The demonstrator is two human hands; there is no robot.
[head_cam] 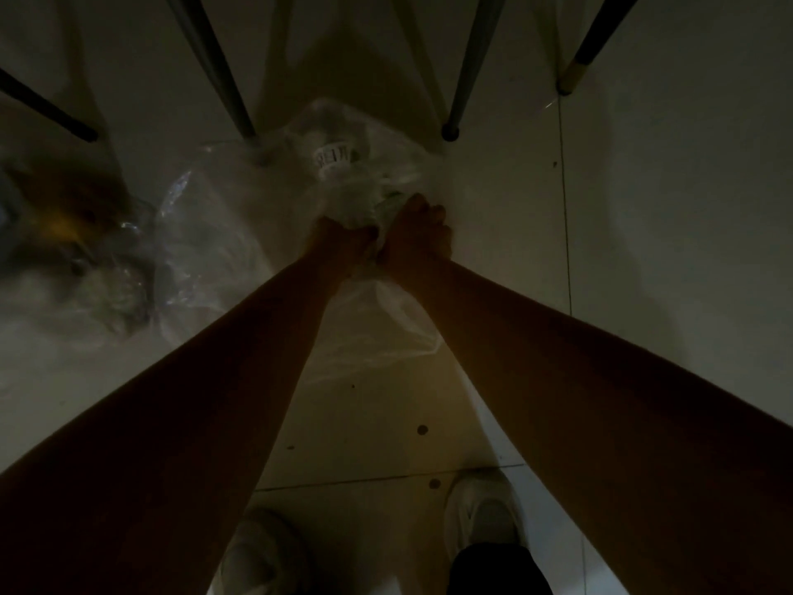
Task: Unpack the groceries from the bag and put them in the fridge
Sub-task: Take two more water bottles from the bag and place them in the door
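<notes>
Our left hand (343, 244) and right hand (418, 234) clutch the clear plastic bag (240, 234) on the floor (643, 208). Both are clamped on its gathered plastic, near chair legs (470, 66).

Your hands are in a thin, clear plastic bag (240, 251), crinkled and glossy where its folds catch the dim light. The floor (665, 208) under it looks like smooth, pale tile with a faint sheen, and the chair legs (467, 75) look smooth and dark, one ending in a shinier gold-coloured tip (573, 79).
</notes>
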